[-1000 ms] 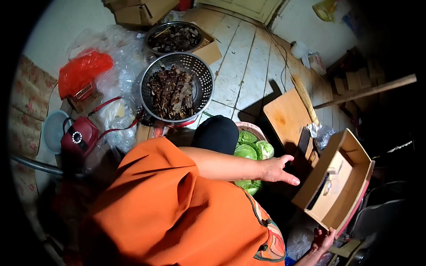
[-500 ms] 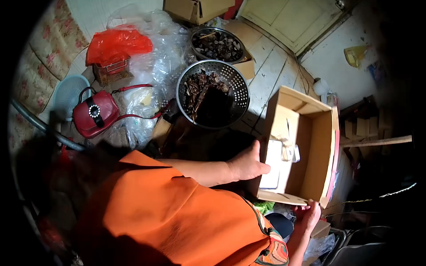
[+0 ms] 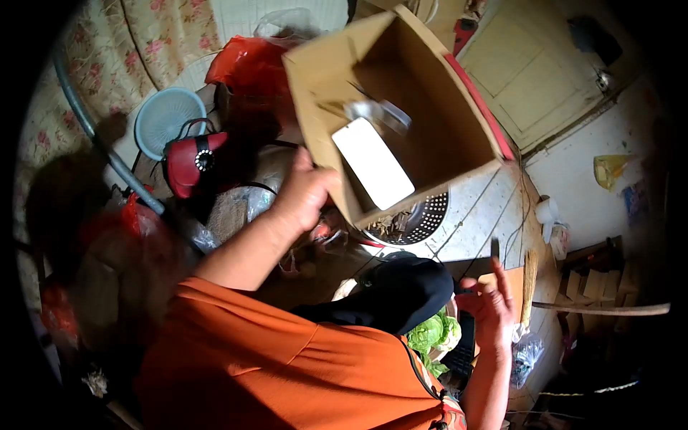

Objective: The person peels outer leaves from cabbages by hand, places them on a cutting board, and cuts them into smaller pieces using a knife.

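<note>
My left hand (image 3: 304, 193) grips the near left side of an open cardboard box (image 3: 459, 129), thumb over its edge. The box is held up and tilted. Inside lies a phone with a bright white screen (image 3: 373, 163), next to a blurred shiny item (image 3: 380, 113) I cannot make out. Apart from the box, my right hand (image 3: 491, 308) is raised below it with fingers apart. At its fingertip shows a small dark shape, too unclear to name. Behind the box, a metal colander (image 3: 430, 218) with dark dried pieces is partly hidden.
A dark-red handbag (image 3: 188, 168) and a light-blue plastic basket (image 3: 168, 122) are at left, near a metal tube (image 3: 107, 154). Leafy greens (image 3: 430, 333) lie beside my dark-clothed knee (image 3: 412, 287). A straw broom (image 3: 529, 287) and a filled plastic bag (image 3: 527, 358) are at right.
The box has moved up and left, tilting in my left hand, and now covers much of the colander. My right hand has let go of the box's corner. The view has shifted.
</note>
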The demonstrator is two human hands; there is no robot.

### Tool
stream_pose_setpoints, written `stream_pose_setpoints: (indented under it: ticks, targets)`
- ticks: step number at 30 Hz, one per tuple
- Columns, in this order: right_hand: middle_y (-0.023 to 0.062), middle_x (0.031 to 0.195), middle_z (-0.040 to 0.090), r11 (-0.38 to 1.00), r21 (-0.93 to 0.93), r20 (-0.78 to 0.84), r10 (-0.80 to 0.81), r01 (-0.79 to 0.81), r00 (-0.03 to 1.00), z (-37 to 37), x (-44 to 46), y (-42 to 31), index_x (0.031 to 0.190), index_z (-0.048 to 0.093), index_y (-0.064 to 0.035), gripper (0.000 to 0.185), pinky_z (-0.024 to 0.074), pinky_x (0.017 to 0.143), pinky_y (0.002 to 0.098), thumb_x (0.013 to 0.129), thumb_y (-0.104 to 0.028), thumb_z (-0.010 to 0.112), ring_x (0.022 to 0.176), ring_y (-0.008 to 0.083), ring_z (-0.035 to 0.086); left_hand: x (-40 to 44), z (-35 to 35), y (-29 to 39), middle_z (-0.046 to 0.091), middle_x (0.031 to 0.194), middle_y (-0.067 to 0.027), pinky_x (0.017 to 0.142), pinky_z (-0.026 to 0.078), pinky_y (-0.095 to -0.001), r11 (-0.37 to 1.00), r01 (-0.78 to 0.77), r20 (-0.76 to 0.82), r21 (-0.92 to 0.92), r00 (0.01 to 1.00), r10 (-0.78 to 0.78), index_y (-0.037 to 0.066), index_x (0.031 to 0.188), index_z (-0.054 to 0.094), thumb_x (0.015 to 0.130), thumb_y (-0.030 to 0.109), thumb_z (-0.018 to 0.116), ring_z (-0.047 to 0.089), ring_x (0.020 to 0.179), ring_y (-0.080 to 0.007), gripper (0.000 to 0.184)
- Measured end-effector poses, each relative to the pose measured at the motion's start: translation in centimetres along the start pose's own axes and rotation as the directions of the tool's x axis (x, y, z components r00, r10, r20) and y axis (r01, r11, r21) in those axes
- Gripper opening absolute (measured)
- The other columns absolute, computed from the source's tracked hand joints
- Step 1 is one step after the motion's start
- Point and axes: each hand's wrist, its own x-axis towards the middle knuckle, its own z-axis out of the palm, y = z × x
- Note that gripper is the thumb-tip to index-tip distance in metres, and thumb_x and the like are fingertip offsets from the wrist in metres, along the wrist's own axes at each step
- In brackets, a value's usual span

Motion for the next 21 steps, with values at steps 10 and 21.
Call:
stream_pose_setpoints:
  ticks: [10,21]
  targets:
    - [0.0177,0.091,0.067,0.942,0.080,-0.139,0.334,-0.326,0.932,-4.6,-3.0,8.6,0.130,0.044,-0.0037,0.042,0.0575,0.063,0.0377,0.089,-0.011,0.050,0.070,0.0293,0.069,7.1,-21.7,13.7,0.062,0.097,-0.0158,0.072,0.057,-0.0547,0.969,0.069,-0.532,0.239,0.844,0.072,-0.002,0.103,0.057,0.074,0.011,0.057,0.064,0.088,-0.0369,0.031]
    - [0.0173,0.090,0.066,0.914,0.161,-0.135,0.393,-0.371,0.910,-4.7,-4.7,11.3,0.126,0.047,-0.0012,0.039,0.0575,0.067,0.0395,0.088,-0.007,0.049,0.071,0.0298,0.068,10.8,-35.4,15.2,0.065,0.100,-0.0135,0.069,0.055,-0.0474,0.697,0.387,-0.750,0.604,0.571,0.333,0.003,0.109,0.061,0.077,0.014,0.055,0.066,0.087,-0.0305,0.034]
